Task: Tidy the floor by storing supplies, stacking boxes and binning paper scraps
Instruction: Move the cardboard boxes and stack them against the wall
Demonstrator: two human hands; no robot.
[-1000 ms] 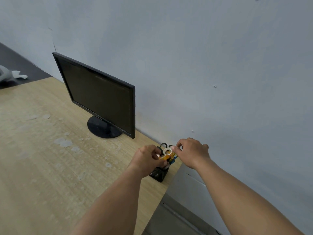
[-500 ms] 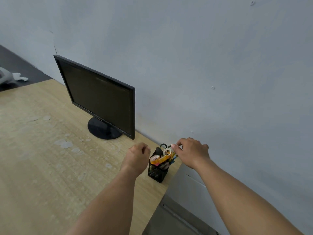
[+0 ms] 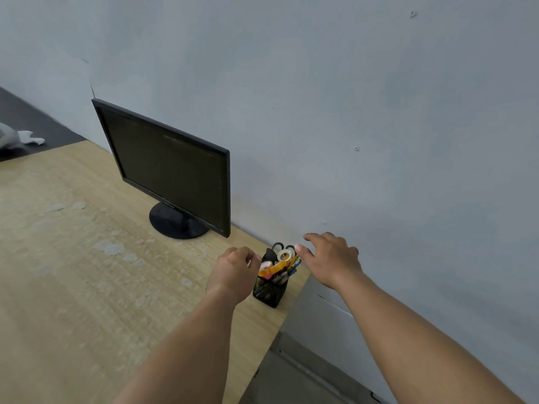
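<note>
A black mesh pen holder [image 3: 269, 293] stands at the right end of the wooden desk [image 3: 87, 287], near the wall. It is packed with tape rolls [image 3: 284, 255], black-handled scissors [image 3: 278, 246], an orange item and pens. My left hand [image 3: 234, 272] hovers just left of the holder with fingers loosely curled and nothing in it. My right hand [image 3: 329, 259] hovers on the holder's right, fingers extended, fingertips close to the clear tape roll without gripping it.
A black monitor [image 3: 172, 170] on a round stand sits left of the holder against the grey wall. The desk's right edge drops to the floor [image 3: 291, 383] beside the holder. A crumpled white scrap [image 3: 29, 138] lies on a dark surface at the far left.
My left hand let go of the holder's contents and drew back to the left. My right hand released the tape roll and spread its fingers.
</note>
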